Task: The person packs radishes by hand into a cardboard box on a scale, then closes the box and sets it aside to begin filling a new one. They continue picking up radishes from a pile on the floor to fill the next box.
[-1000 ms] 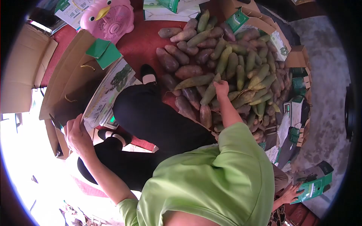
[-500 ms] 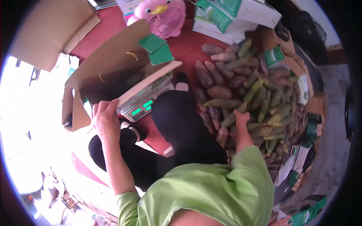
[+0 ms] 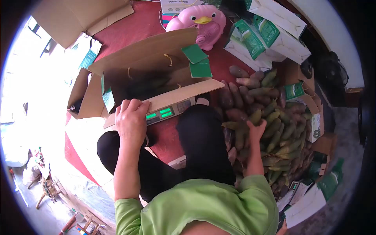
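Stubby, olive-green tuber point(image 3: 255, 116) in the right hand point(image 3: 257, 129)

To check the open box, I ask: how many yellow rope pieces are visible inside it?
3: left rope and right rope on the far wall, and a small rope just above the near flap. Others may be hidden.

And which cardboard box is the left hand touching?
The open brown box with yellow rope handles: the left hand is on its front flap, above the scale with glowing green digits. The brown cardboard at top left has no hand on it.
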Demonstrator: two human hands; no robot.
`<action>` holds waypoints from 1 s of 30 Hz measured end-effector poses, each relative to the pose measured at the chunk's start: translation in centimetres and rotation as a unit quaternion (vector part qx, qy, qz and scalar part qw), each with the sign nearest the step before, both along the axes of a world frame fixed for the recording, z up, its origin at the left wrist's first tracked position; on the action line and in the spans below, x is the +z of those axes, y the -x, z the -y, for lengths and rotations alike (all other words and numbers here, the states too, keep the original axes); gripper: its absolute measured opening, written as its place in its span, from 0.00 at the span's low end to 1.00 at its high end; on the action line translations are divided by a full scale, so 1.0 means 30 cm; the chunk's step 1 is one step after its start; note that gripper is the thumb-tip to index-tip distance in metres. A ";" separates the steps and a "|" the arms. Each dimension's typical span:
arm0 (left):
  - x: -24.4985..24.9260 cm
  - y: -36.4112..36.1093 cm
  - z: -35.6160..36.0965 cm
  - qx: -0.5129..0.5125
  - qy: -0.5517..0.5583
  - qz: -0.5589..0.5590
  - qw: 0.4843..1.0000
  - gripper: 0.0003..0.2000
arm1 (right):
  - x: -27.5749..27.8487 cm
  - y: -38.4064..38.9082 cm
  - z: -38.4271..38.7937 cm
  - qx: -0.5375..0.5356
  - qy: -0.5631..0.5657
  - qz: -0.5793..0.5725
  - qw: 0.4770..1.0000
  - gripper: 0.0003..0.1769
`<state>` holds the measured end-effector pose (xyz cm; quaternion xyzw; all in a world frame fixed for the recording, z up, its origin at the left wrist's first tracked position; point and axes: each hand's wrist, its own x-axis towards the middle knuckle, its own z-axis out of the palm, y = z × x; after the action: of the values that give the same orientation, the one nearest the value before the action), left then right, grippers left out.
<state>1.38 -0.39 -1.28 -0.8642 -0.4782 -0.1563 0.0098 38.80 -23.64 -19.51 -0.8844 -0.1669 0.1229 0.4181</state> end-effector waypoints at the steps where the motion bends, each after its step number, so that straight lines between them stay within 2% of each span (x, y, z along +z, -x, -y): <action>1: 0.004 0.000 -0.001 -0.001 0.004 0.001 1.000 0.10 | 0.059 -0.010 -0.060 0.033 -0.070 -0.012 0.997 0.36; 4: 0.005 0.002 -0.005 -0.001 0.008 0.000 1.000 0.12 | 0.318 0.021 -0.268 0.122 -0.214 0.006 0.969 0.32; 6: 0.004 -0.001 -0.006 -0.002 0.006 0.001 1.000 0.12 | 0.517 0.080 -0.397 0.181 -0.306 -0.013 0.935 0.35; 8: 0.002 0.001 -0.007 0.002 0.008 -0.003 1.000 0.13 | 0.670 0.138 -0.502 0.246 -0.335 0.047 0.908 0.36; 11: 0.007 -0.002 -0.007 0.001 0.005 0.000 1.000 0.13 | 0.825 0.261 -0.652 0.343 -0.405 0.018 0.848 0.33; 12: 0.004 -0.002 -0.011 -0.005 0.005 0.001 1.000 0.13 | 0.840 0.285 -0.703 0.399 -0.393 0.075 0.825 0.32; 14: -0.009 0.002 -0.013 -0.005 -0.006 0.005 1.000 0.10 | 0.861 0.374 -0.783 0.458 -0.318 0.066 0.827 0.33; 15: -0.001 -0.001 -0.009 -0.001 0.001 0.001 1.000 0.10 | 0.845 0.418 -0.824 0.490 -0.320 0.086 0.807 0.32; 16: 0.000 -0.001 -0.010 0.001 0.000 -0.005 1.000 0.10 | 0.805 0.453 -0.873 0.521 -0.306 0.163 0.780 0.30; 17: -0.002 -0.002 -0.013 0.001 0.000 -0.009 1.000 0.11 | 0.758 0.495 -0.908 0.545 -0.292 0.147 0.772 0.29; 18: -0.003 -0.003 -0.012 0.000 0.004 -0.002 1.000 0.11 | 0.747 0.531 -0.919 0.563 -0.220 0.223 0.765 0.28; 20: -0.002 -0.013 -0.008 0.009 0.009 -0.003 1.000 0.11 | 0.681 0.587 -0.959 0.604 -0.072 0.287 0.740 0.29; 21: 0.001 -0.016 -0.008 0.012 0.008 -0.004 1.000 0.11 | 0.640 0.610 -0.966 0.601 -0.042 0.319 0.732 0.27; 23: 0.004 -0.018 -0.007 0.004 0.012 -0.004 1.000 0.12 | 0.620 0.643 -0.974 0.611 0.097 0.327 0.714 0.23; 24: 0.004 -0.018 -0.006 0.008 0.009 -0.007 1.000 0.12 | 0.621 0.635 -0.962 0.607 0.100 0.325 0.718 0.23; 26: 0.002 -0.018 -0.004 0.009 0.005 -0.006 1.000 0.11 | 0.636 0.612 -0.926 0.607 0.016 0.278 0.744 0.20; 27: -0.002 -0.018 -0.004 0.006 0.010 -0.008 1.000 0.11 | 0.642 0.591 -0.904 0.606 0.020 0.274 0.747 0.20; 29: -0.006 -0.018 -0.006 0.007 -0.007 -0.021 1.000 0.11 | 0.655 0.517 -0.853 0.553 -0.152 0.213 0.791 0.20; 30: 0.002 -0.018 -0.006 0.006 0.009 -0.012 1.000 0.11 | 0.671 0.462 -0.815 0.530 -0.173 0.200 0.806 0.19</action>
<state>1.92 -0.22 -1.21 -0.8632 -0.4845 -0.1415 0.0089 24.95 0.81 0.62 -0.5764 -0.7079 0.1151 0.3916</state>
